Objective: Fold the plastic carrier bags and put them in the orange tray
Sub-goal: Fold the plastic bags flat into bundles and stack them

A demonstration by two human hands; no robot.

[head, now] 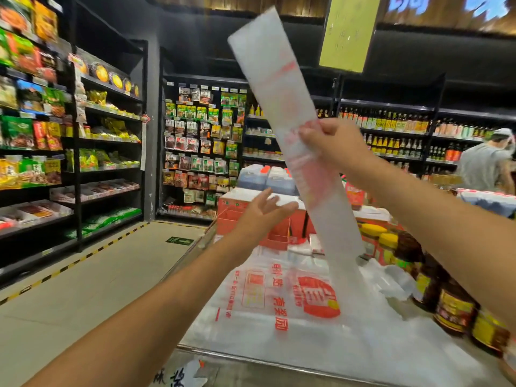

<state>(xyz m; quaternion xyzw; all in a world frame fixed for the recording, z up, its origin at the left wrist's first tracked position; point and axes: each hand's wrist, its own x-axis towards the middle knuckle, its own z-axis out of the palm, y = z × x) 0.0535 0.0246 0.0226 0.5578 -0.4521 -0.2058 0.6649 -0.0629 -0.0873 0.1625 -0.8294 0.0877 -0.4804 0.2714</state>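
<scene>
A long, thin folded white plastic bag with red print (279, 88) is held up high.
The right hand (332, 143) grips it near the middle, fingers curled tight. The left hand (261, 213) is wide open and holds nothing. More flat white bags (279, 303) lie on the worktop (279, 362) below, beside brown jars (452, 305).

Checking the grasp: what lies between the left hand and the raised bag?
Head view: nothing. A gap separates the open left hand from the raised bag gripped by the right hand; cartons show behind.
</scene>
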